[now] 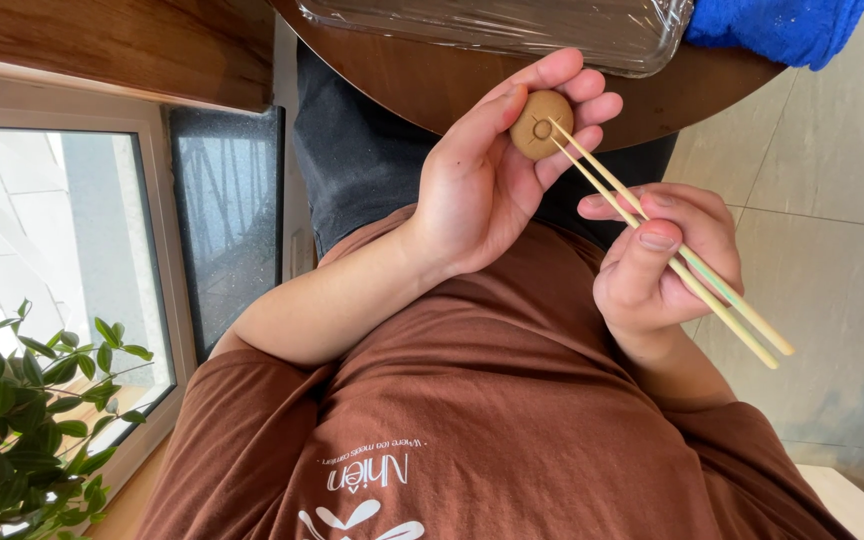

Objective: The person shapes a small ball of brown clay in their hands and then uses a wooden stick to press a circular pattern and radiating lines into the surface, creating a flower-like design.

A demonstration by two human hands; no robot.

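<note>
This looks like a home. A round wooden table (pixel 432 85) stands on a tiled floor (pixel 832 270). Beside it are a low window (pixel 62 260) and a green houseplant (pixel 22 420).

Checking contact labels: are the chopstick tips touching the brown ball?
Touching. Head view: chopsticks in right hand meet the brown ball held by left hand.

The round wooden table (pixel 452 80) is cut off by the top edge; only its near arc shows. On the table, the clear tray under plastic wrap (pixel 512 30) is cropped, its contents unreadable. Right of the tray, the blue cloth (pixel 782 28) is cut off at the top. Below the table's near arc, the left hand (pixel 497 175) covers the underside of the brown dough ball (pixel 541 124). The right hand (pixel 662 260) hides the middle of the chopsticks (pixel 592 172). Far left of the table, the potted plant (pixel 22 420) is cropped.
</note>
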